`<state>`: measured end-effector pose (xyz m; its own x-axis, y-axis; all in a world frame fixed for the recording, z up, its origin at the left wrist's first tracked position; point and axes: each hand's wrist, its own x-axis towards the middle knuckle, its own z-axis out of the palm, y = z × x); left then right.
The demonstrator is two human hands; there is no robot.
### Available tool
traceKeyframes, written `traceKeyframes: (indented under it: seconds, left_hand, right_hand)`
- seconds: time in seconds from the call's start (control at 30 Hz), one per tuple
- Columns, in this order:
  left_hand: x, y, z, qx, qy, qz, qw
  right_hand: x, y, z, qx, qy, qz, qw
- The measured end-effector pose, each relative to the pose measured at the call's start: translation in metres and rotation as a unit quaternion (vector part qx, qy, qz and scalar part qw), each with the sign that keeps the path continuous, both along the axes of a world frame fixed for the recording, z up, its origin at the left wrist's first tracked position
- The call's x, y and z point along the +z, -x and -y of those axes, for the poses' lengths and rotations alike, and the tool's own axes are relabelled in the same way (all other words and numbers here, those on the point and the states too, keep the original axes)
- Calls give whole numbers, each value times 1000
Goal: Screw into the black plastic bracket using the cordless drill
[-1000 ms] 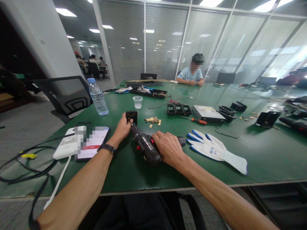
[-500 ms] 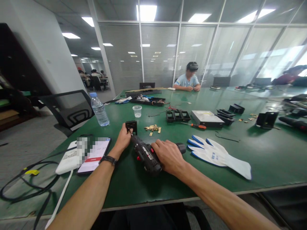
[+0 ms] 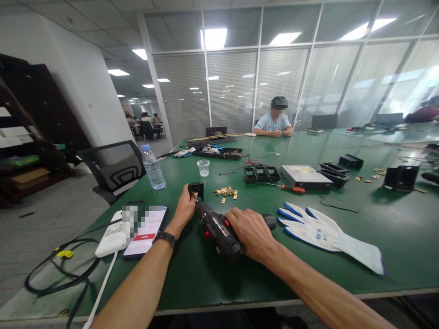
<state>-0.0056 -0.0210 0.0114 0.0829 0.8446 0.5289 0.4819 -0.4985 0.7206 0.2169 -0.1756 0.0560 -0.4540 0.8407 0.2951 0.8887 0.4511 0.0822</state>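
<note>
My right hand [image 3: 248,228] is wrapped round the handle of a black cordless screwdriver [image 3: 219,233] with red buttons, lying on its side above the green table. Its tip points away from me, up against a small black plastic frame [image 3: 196,189]. That frame is gripped by my left hand [image 3: 185,206], its fingers partly hidden behind the part. Just right of the frame lies a pile of small brass-coloured metal plates [image 3: 226,192]. Whether a screw sits at the tip is too small to tell.
A white glove [image 3: 318,230] lies to the right. Behind it are an orange-handled screwdriver [image 3: 293,188], a drive box [image 3: 305,176] and black frames [image 3: 261,173]. A water bottle [image 3: 153,169], plastic cup [image 3: 203,168] and phone [image 3: 146,232] stand or lie leftward. A person [image 3: 274,121] sits opposite.
The view has tilted up and turned slightly left, so everything sits lower and further right. Both hands keep their grips, with the screwdriver still against the frame.
</note>
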Motion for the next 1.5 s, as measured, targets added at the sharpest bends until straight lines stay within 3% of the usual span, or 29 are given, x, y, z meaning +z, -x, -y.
traceKeyframes:
  seconds: [1.5]
  left_hand:
    - [5,-2,4,12,-7,-10,1000]
  right_hand:
    - [0,1,1,-4,10,17,1000]
